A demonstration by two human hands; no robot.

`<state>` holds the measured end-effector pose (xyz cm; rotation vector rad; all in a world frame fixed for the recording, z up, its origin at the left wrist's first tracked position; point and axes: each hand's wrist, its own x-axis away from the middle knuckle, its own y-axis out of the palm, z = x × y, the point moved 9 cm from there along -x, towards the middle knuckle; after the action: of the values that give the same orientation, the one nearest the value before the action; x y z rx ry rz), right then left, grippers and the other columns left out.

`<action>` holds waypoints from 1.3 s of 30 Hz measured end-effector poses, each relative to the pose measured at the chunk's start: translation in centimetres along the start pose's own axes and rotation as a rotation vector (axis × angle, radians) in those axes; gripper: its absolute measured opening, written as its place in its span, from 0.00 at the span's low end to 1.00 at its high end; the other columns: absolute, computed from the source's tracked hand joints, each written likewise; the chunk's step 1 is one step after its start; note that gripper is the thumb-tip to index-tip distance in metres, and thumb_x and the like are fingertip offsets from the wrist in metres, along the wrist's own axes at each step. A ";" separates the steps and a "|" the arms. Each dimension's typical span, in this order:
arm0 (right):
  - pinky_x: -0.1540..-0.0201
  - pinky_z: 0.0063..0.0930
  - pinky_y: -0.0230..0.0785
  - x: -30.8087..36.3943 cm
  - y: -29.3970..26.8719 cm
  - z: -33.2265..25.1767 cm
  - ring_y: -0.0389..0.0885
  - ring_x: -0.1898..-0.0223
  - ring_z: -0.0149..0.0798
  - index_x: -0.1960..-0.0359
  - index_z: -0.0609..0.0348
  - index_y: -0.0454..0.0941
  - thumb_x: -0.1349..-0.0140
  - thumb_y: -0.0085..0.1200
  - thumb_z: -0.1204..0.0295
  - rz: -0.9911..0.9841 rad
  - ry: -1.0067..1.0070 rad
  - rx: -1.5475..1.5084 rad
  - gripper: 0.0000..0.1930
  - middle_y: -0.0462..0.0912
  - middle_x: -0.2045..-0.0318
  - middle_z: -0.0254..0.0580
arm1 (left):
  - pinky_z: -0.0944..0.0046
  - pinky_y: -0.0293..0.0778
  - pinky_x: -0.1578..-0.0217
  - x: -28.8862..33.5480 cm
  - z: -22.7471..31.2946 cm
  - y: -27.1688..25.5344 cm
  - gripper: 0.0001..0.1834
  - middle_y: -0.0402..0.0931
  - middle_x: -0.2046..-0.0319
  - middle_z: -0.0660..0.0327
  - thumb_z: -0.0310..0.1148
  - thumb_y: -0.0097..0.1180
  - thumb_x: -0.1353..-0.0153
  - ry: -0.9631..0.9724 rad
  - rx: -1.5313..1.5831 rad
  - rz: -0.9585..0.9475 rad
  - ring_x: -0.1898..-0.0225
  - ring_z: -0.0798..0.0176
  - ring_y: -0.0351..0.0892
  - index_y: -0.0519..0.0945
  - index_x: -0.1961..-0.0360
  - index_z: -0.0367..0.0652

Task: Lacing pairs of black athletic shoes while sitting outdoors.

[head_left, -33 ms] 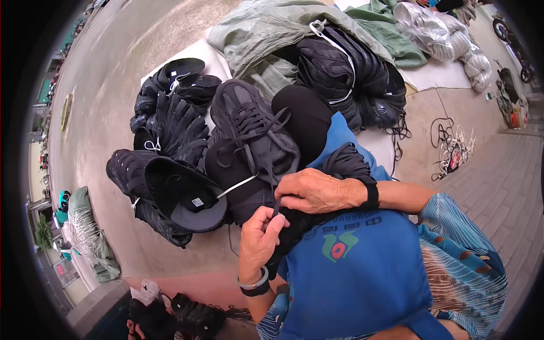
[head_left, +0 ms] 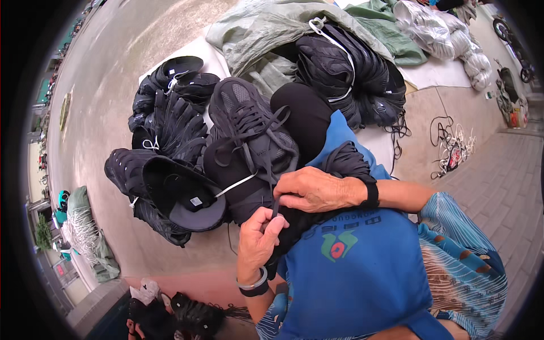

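A dark grey laced shoe (head_left: 255,127) with a mesh toe rests on my dark-trousered lap, its toe pointing away from me. Just below its heel end, my left hand (head_left: 258,241) pinches a dark shoelace (head_left: 276,207) between thumb and fingers. My right hand (head_left: 320,190) lies above it, fingertips closed on the same lace. Beside my right wrist, a bunch of dark laces (head_left: 347,161) lies over the blue apron (head_left: 351,277). Left of my hands is an upturned black shoe upper (head_left: 184,195) with a pale tag inside, and a white cord (head_left: 237,185) runs from it toward my lap.
Bundles of black shoe uppers (head_left: 178,122) tied with white cord lie to the left. Another tied bundle (head_left: 351,68) sits ahead, partly under a grey-green sack (head_left: 255,34). Loose cords (head_left: 453,147) lie on the floor at right. More dark items (head_left: 195,314) are at lower left.
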<state>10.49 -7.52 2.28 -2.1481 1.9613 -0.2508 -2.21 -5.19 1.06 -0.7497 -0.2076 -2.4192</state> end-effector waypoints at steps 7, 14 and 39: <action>0.68 0.43 0.68 0.4 -0.3 -1.1 0.77 0.69 0.52 0.69 0.64 0.75 0.42 0.54 0.70 0.056 -0.062 0.007 0.08 0.75 0.74 0.47 | 0.76 0.68 0.72 -0.3 1.1 -2.2 0.09 0.78 0.73 0.65 0.32 0.56 0.37 0.072 0.029 0.069 0.76 0.77 0.71 0.76 0.70 0.36; 0.69 0.40 0.69 0.4 -4.2 -1.5 0.76 0.71 0.53 0.68 0.64 0.74 0.42 0.56 0.71 0.267 -0.110 0.079 0.08 0.75 0.74 0.48 | 0.73 0.69 0.71 0.2 1.9 -7.2 0.10 0.73 0.75 0.61 0.33 0.52 0.35 0.220 0.099 0.275 0.78 0.73 0.70 0.72 0.69 0.37; 0.53 0.30 0.68 2.0 -11.0 -3.5 0.76 0.59 0.36 0.66 0.67 0.80 0.32 0.44 0.69 0.485 -0.154 -0.141 0.14 0.78 0.66 0.43 | 0.67 0.70 0.79 3.3 -0.3 -14.7 0.16 0.66 0.81 0.64 0.41 0.45 0.31 0.262 0.521 0.455 0.84 0.71 0.64 0.71 0.72 0.41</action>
<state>20.29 -8.80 8.68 -1.6305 2.3781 0.1350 -13.08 5.01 3.04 -0.2081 -0.4806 -1.8824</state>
